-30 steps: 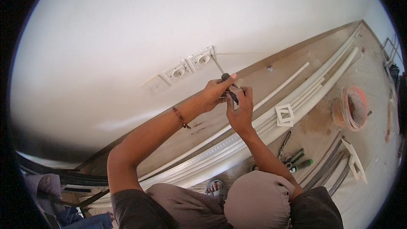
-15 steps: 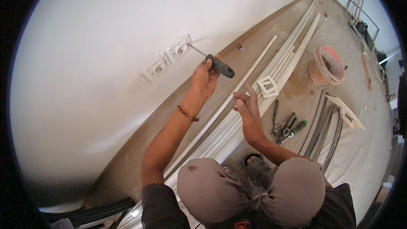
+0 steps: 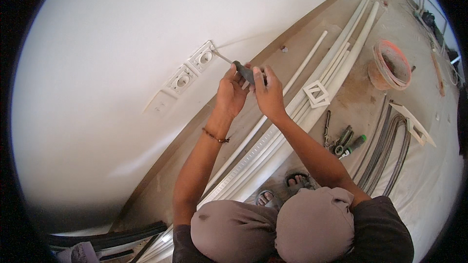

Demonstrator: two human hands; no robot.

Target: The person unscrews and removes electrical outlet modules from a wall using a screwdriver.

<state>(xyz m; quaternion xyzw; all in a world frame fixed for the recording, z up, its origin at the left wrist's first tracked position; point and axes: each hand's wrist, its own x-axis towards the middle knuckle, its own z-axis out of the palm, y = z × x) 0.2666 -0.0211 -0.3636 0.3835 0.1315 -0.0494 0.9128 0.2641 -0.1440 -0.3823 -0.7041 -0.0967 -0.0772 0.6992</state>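
A screwdriver [image 3: 242, 71] with a dark handle slants up to the wall, its tip at the upper right edge of the nearest wall socket [image 3: 204, 57]. My left hand [image 3: 231, 93] grips the handle near the shaft, fingers closed. At the handle's rear end, my right hand [image 3: 269, 92] closes its fingers round it. Beside that socket, down to the left, sits a second coverless white socket [image 3: 180, 81]. A flatter white fitting [image 3: 159, 103] continues the row. Whether the tip sits on a screw is too small to tell.
Long white pipes [image 3: 287, 112] lie along the wall, with white square frames [image 3: 317, 94] on them. To the right are an orange bucket [image 3: 382, 80], pliers [image 3: 343, 139], a green-ended screwdriver [image 3: 355, 145], grey flexible conduits [image 3: 379, 151] and a white frame piece [image 3: 414, 125].
My right hand has moved up and left from open air onto the screwdriver's handle. My left hand keeps its hold, and the view has shifted slightly.
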